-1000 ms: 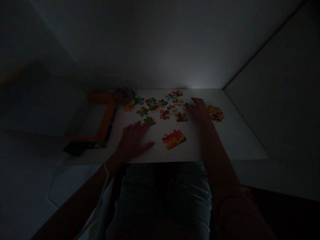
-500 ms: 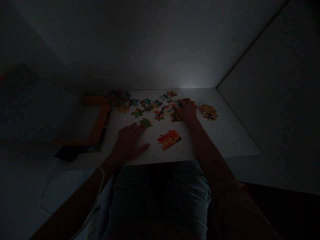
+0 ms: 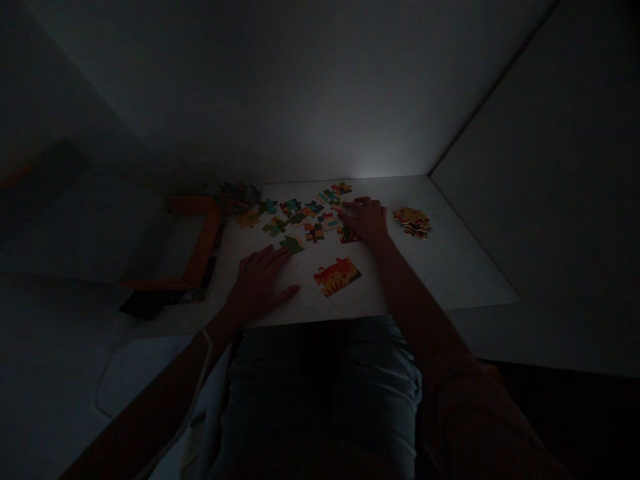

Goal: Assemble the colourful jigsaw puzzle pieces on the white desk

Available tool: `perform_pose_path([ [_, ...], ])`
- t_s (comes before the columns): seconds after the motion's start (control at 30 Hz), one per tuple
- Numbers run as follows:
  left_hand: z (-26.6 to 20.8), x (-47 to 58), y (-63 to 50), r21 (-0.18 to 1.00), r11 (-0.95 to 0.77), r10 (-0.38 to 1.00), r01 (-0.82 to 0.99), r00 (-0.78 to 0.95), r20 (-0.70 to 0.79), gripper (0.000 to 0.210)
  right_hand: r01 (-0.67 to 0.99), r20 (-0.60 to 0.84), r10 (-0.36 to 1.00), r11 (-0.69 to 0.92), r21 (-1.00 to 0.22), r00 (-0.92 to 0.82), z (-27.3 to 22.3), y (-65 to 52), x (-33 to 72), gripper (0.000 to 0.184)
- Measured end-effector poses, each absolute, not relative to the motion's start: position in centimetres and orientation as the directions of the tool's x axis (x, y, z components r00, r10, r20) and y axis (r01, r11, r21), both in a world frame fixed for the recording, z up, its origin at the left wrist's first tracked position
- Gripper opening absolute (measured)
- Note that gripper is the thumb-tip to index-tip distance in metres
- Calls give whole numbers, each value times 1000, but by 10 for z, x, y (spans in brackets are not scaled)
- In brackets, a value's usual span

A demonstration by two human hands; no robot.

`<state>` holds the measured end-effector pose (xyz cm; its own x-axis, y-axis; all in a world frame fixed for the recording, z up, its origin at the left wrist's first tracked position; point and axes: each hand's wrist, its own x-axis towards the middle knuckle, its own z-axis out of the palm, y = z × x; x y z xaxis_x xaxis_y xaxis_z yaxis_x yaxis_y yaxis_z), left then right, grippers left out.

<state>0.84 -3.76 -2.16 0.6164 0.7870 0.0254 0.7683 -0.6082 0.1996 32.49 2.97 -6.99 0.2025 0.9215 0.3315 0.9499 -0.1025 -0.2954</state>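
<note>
My left hand (image 3: 259,283) lies flat on the white table with its fingers spread. Its fingertips are at the edge of a green puzzle piece (image 3: 292,245). Over on the right, my right hand (image 3: 367,219) rests above the scattered pieces, fingers stretched out to the left, partly covering a dark red and green piece (image 3: 347,235). No piece shows clearly in its fingers. Between the hands and closer to me, joined puzzle pieces (image 3: 337,277) in orange and yellow lie on the table. Beyond them are several loose pieces, among them an orange and blue one (image 3: 315,232).
A pile of puzzle pieces (image 3: 413,222) sits on the right. At the back left is a clear bag of pieces (image 3: 239,196). An orange frame (image 3: 200,250) stands at the left edge. A wall (image 3: 345,100) rises behind the table. The room is dim.
My right hand has shifted slightly left over the pieces, and its fingers look more stretched out. My left hand stays in place. The view has tilted a little.
</note>
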Motion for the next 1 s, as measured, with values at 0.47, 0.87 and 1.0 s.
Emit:
perform_pose_path([
  [0.47, -27, 9, -36, 201, -610, 788, 767, 615, 44, 69, 917, 375, 866, -199, -346, 330, -75, 35, 329, 55],
  [0.87, -19, 11, -42, 221, -613, 783, 759, 620, 44, 67, 930, 381, 864, -227, -289, 329, -72, 34, 316, 63],
  [1.0, -21, 11, -42, 201, -614, 787, 764, 613, 71, 66, 926, 394, 851, -244, -288, 346, -73, 36, 317, 63],
])
